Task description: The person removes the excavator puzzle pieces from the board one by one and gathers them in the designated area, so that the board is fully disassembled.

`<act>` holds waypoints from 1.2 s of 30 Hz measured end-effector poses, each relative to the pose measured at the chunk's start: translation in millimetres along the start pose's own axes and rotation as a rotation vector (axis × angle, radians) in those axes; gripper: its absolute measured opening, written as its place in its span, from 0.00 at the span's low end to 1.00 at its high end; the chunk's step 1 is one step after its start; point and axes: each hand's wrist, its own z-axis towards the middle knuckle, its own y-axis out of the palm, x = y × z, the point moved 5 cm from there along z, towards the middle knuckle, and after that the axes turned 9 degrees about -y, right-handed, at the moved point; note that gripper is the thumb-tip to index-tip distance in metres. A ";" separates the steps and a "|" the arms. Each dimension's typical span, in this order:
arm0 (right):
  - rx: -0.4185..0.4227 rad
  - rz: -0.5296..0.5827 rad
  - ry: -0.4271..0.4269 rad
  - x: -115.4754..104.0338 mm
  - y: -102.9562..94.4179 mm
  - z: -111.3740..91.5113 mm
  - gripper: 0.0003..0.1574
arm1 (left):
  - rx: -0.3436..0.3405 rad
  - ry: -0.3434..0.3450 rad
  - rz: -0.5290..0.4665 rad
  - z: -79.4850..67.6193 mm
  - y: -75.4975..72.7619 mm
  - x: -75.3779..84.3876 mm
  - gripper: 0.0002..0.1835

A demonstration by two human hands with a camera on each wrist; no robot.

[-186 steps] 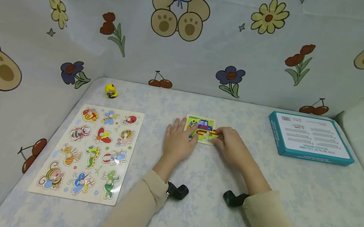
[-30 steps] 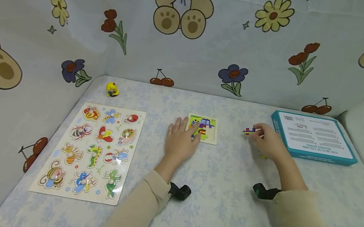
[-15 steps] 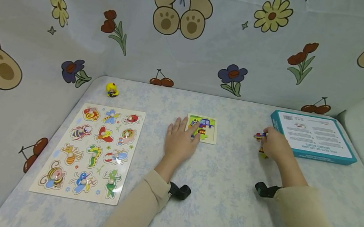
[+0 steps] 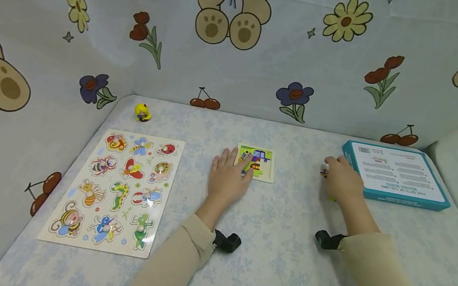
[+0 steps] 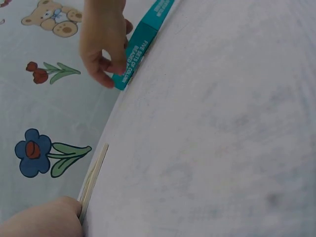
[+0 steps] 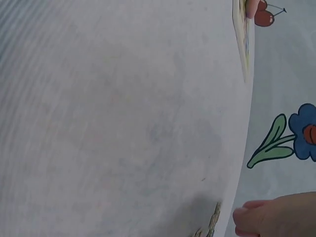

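Observation:
A small jigsaw board (image 4: pixel 267 166) with a vehicle picture lies at the middle of the table. My left hand (image 4: pixel 227 179) rests flat across its left side, fingers spread, hiding part of the picture. Off to the right, my right hand (image 4: pixel 343 182) hovers above loose puzzle pieces (image 4: pixel 323 173), its fingers loosely curved. The right wrist view has these puzzle pieces (image 6: pixel 215 218) on the table beside the fingertips (image 6: pixel 242 219), with a gap between. A yellow-green piece (image 4: pixel 331 199) peeks out under the palm. The left wrist view shows nothing between the right hand's thumb and fingers (image 5: pixel 101 76).
A teal box (image 4: pixel 403 199) lies just right of the right hand. On the left is a large insect peg puzzle (image 4: pixel 119 241), with a small yellow figurine (image 4: pixel 142 112) behind it. A printed cloth (image 4: pixel 261 67) hangs along the table's back edge.
The right hand went from the board to the right side carrying a piece, which now lies on the table, let go. The left hand stays on the board, where an opening shows at the lower right.

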 end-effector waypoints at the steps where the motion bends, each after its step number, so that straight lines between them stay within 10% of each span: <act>1: 0.007 0.017 -0.021 -5.5 -0.9 1.2 0.27 | 0.000 0.001 0.000 -0.1 0.0 0.1 0.28; 18: -0.009 0.192 -0.207 -98.1 28.1 47.6 0.31 | 0.000 0.005 0.018 0.5 1.3 -1.0 0.27; 36: -0.016 0.057 -0.276 -110.2 29.2 52.3 0.31 | 0.013 0.002 0.038 2.4 1.9 -0.4 0.27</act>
